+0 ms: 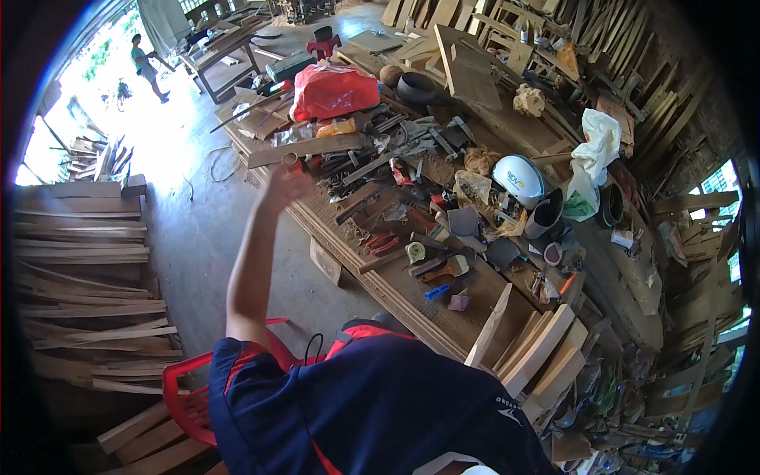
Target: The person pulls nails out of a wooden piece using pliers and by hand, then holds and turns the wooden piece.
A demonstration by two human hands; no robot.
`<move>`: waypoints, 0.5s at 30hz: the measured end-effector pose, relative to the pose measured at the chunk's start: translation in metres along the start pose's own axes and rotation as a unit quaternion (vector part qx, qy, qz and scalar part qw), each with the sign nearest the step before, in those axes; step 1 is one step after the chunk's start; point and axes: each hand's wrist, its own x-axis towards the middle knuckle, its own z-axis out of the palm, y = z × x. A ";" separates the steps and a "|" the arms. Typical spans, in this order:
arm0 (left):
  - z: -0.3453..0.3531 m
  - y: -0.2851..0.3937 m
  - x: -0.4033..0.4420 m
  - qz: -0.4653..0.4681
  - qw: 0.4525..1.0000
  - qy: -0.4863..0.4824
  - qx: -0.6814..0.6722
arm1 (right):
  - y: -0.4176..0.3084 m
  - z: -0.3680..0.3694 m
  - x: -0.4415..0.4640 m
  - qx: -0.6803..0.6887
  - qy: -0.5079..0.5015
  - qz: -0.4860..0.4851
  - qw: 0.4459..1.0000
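Note:
My left arm stretches out over the near left edge of the workbench. My left hand is bent, its fingers partly hidden and a little blurred. At its fingertips shows a small yellowish ring-shaped thing, in front of a flat wooden board; its kind is unclear. To the right of the hand lie heaped hand tools and dusty wood bits. Nearer on the bench are red-handled pliers, a tape measure, a brush and a blue piece. My right hand is out of view.
A red bag, a white helmet and a plastic bag sit on the crowded bench. Stacked planks line the left side. A red plastic chair is beside me. A person stands far off.

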 end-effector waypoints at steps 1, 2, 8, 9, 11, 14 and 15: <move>-0.008 -0.028 0.015 -0.005 1.000 -0.003 0.002 | 0.005 0.001 -0.002 0.001 0.005 0.009 1.000; -0.006 -0.062 0.024 -0.018 0.922 0.025 0.385 | 0.013 0.002 -0.007 0.001 0.010 0.020 1.000; 0.073 -0.155 -0.024 -0.157 0.461 -0.031 0.873 | -0.051 -0.010 -0.043 0.044 -0.045 0.043 0.997; 0.084 -0.164 -0.030 -0.143 0.457 -0.039 0.877 | -0.054 -0.015 -0.047 0.061 -0.057 0.047 0.995; 0.075 -0.199 -0.022 -0.066 0.484 -0.057 0.871 | -0.028 -0.012 -0.036 0.082 -0.045 0.018 0.995; 0.082 -0.212 -0.017 -0.148 0.484 -0.143 0.850 | -0.001 -0.008 -0.026 0.040 -0.029 0.036 0.998; 0.087 -0.215 -0.022 -0.169 0.476 -0.147 0.850 | 0.000 -0.010 -0.033 0.066 -0.032 0.029 0.997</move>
